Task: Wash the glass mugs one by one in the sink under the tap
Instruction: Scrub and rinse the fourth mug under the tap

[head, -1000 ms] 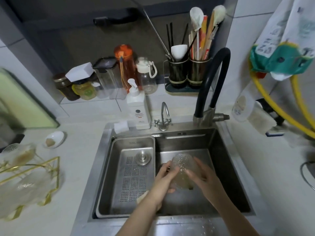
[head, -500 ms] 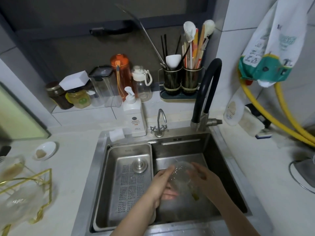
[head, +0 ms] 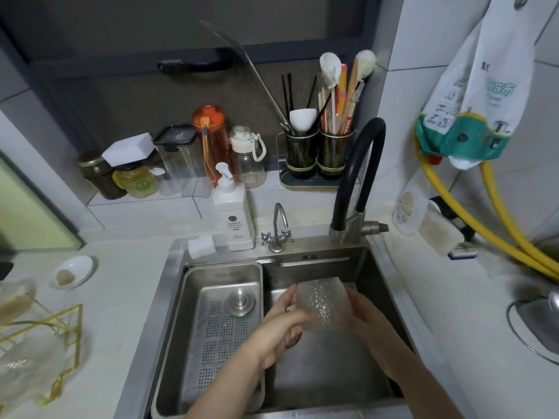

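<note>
Steel sink set in the pale surface, perforated tray in its left half, black tap arching over the right. Textured glass mug held above the right basin, below the tap. Left hand and right hand grip it from either side, fingers curled around its wall.

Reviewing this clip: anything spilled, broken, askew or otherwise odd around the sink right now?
Nothing broken or spilled shows. One oddity: both hands, left hand and right hand, hold the glass mug over the sink, but no water stream is visible from the black tap.
</note>
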`<action>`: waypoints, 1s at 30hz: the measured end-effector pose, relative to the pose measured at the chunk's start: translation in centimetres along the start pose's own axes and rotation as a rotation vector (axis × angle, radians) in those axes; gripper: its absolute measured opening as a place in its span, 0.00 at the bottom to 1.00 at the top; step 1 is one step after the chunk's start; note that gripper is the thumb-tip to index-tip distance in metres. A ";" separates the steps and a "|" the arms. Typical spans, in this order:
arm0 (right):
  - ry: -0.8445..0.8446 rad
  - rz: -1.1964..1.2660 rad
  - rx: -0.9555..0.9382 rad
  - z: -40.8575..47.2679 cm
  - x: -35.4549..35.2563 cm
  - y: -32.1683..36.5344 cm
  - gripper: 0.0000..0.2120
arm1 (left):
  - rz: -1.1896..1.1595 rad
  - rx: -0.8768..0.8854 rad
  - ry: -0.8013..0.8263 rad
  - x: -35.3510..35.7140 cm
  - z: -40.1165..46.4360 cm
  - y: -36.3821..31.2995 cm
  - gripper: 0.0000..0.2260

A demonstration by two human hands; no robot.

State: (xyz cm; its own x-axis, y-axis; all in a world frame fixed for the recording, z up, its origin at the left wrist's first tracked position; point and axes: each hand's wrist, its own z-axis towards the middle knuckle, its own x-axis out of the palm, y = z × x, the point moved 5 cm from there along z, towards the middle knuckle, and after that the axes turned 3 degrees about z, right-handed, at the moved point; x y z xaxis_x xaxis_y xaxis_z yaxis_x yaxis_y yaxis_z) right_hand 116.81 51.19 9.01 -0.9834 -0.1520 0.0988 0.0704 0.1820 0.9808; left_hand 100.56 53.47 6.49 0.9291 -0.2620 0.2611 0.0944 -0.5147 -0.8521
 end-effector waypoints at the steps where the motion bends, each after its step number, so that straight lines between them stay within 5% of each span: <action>1: 0.040 -0.012 0.003 0.2 -0.3 -0.3 0.30 | 0.033 0.013 0.010 0.4 -0.1 -0.4 0.36; 5: 0.128 -0.082 -0.010 0.8 -1.5 -1.0 0.38 | 0.255 0.107 -0.045 1.6 0.0 -1.7 0.30; 11: 0.200 -0.111 -0.035 1.8 -3.5 -0.1 0.34 | 0.419 0.258 -0.183 3.1 1.4 -2.4 0.47; 16: -0.157 -0.223 0.024 6.1 -8.7 0.2 0.17 | 0.430 0.335 -0.304 3.9 2.9 -3.5 0.43; 22: -0.553 -0.408 0.108 12.8 -15.2 1.0 0.24 | 0.471 0.374 -0.331 5.0 4.6 -5.2 0.35; 26: -0.617 -0.399 0.110 15.7 -17.2 0.4 0.26 | 0.533 0.375 -0.371 5.1 5.5 -5.2 0.34; 30: -0.548 -0.674 0.090 18.0 -17.8 0.0 0.08 | 0.527 0.363 -0.358 5.0 6.3 -5.0 0.36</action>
State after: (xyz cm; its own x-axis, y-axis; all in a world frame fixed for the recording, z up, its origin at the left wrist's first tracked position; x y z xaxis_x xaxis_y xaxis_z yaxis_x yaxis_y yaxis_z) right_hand 131.27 71.40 4.27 -0.7545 0.2294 -0.6149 -0.5456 0.3014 0.7820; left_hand 106.97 59.85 9.23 0.9378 -0.0854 -0.3366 -0.3429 -0.0747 -0.9364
